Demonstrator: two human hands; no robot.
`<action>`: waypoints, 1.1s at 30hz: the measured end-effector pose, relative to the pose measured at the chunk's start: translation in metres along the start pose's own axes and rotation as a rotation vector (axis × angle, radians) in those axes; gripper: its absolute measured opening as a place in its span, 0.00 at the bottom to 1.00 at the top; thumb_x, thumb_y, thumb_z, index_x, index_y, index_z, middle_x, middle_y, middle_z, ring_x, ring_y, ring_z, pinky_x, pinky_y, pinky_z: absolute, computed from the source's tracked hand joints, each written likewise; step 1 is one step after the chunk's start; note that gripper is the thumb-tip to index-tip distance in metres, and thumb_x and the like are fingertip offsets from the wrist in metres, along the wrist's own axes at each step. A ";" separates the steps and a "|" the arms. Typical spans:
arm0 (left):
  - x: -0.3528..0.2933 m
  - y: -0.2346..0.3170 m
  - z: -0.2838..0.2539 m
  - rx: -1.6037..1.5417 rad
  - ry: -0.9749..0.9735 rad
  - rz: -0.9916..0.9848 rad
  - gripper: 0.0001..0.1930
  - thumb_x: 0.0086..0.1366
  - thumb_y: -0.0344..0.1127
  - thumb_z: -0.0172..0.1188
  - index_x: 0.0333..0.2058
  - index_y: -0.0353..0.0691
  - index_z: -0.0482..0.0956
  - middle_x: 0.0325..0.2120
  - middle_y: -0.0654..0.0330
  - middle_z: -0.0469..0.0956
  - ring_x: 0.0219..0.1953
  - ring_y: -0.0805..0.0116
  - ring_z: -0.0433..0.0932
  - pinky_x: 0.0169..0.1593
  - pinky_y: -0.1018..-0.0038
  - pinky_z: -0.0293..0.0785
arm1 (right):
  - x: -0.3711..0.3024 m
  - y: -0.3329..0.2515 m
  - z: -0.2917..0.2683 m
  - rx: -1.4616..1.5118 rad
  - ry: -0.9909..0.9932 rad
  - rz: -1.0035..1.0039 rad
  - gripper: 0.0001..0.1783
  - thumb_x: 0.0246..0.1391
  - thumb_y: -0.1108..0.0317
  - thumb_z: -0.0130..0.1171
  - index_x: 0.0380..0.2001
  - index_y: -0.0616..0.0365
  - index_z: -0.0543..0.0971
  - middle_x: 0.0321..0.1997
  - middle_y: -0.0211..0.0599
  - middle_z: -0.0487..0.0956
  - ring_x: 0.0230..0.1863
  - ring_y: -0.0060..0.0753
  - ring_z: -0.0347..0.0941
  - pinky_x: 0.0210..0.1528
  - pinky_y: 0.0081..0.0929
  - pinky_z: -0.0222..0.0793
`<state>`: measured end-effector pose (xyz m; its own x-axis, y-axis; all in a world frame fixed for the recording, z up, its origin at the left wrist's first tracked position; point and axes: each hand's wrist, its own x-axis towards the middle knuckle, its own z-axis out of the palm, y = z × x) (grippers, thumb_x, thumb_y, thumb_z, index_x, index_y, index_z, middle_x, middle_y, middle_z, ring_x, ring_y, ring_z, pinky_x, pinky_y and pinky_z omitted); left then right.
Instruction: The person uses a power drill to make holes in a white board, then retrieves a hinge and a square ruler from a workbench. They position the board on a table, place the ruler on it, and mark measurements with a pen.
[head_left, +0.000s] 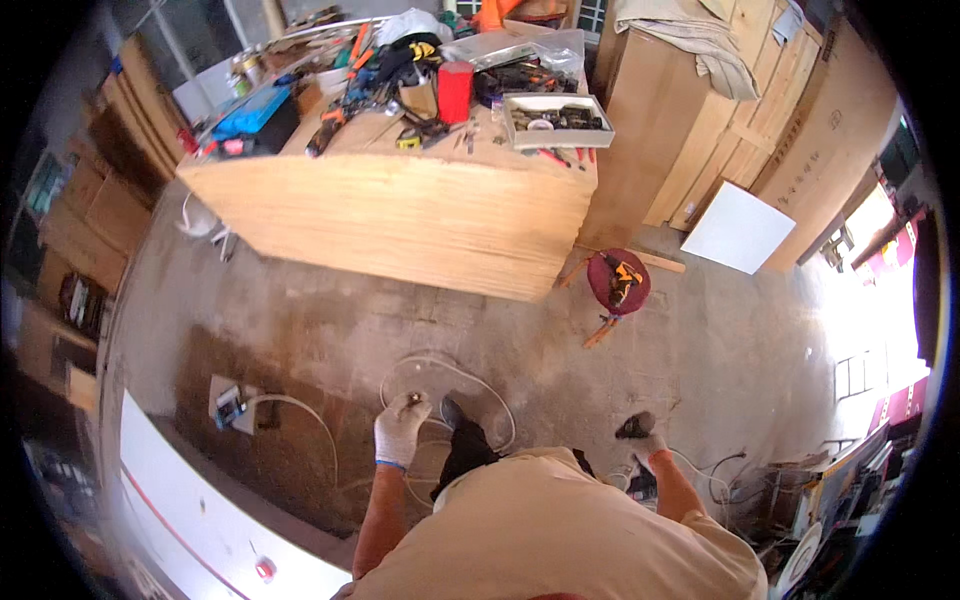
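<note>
My left hand (400,432), in a white work glove with a blue cuff, is raised above the floor in front of my left side. Its fingers are closed on a small dark piece (415,398), too small to name. Down by my right leg is my right hand (648,447), also in a pale glove. Its fingers are blurred and partly hidden, so its grip does not show. A dark shoe (634,426) appears just beyond it. Below my left hand, a pale hose (500,385) lies looped on the floor around my left shoe (452,412).
A wooden workbench (400,215) ahead carries tools, a red container (455,92) and a tray of parts (558,140). Beside it stands a round red stool (608,298) with tools. A white board (215,520) lies at left, near a hose-connected device (230,405). Cables trail at right.
</note>
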<state>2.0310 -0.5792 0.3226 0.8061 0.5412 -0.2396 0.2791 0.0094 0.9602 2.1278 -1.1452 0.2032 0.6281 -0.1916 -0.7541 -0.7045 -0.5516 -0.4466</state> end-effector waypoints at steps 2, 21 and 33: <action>0.057 0.007 0.008 -0.155 -0.124 -0.080 0.13 0.72 0.38 0.64 0.49 0.37 0.84 0.37 0.62 0.83 0.38 0.72 0.82 0.42 0.73 0.81 | -0.019 -0.008 0.026 -0.042 -0.073 0.083 0.17 0.55 0.60 0.68 0.41 0.62 0.87 0.32 0.31 0.85 0.32 0.31 0.81 0.34 0.34 0.74; 0.417 0.320 0.256 0.339 -0.364 0.223 0.17 0.70 0.42 0.64 0.38 0.30 0.80 0.25 0.58 0.82 0.26 0.72 0.82 0.31 0.73 0.79 | 0.146 -0.130 0.047 -0.060 -0.283 0.231 0.19 0.59 0.58 0.66 0.47 0.61 0.86 0.41 0.40 0.86 0.41 0.36 0.81 0.45 0.38 0.75; 0.536 0.339 0.356 1.171 -0.161 0.552 0.29 0.72 0.60 0.55 0.34 0.34 0.85 0.28 0.39 0.82 0.40 0.34 0.82 0.49 0.44 0.75 | 0.358 -0.261 -0.099 0.085 -0.115 0.068 0.12 0.58 0.60 0.64 0.41 0.53 0.86 0.26 0.33 0.81 0.23 0.34 0.75 0.26 0.41 0.70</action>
<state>2.7437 -0.5855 0.4690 0.9900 0.1313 0.0512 0.1135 -0.9584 0.2619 2.5692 -1.1498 0.0979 0.5390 -0.1291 -0.8324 -0.7728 -0.4689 -0.4277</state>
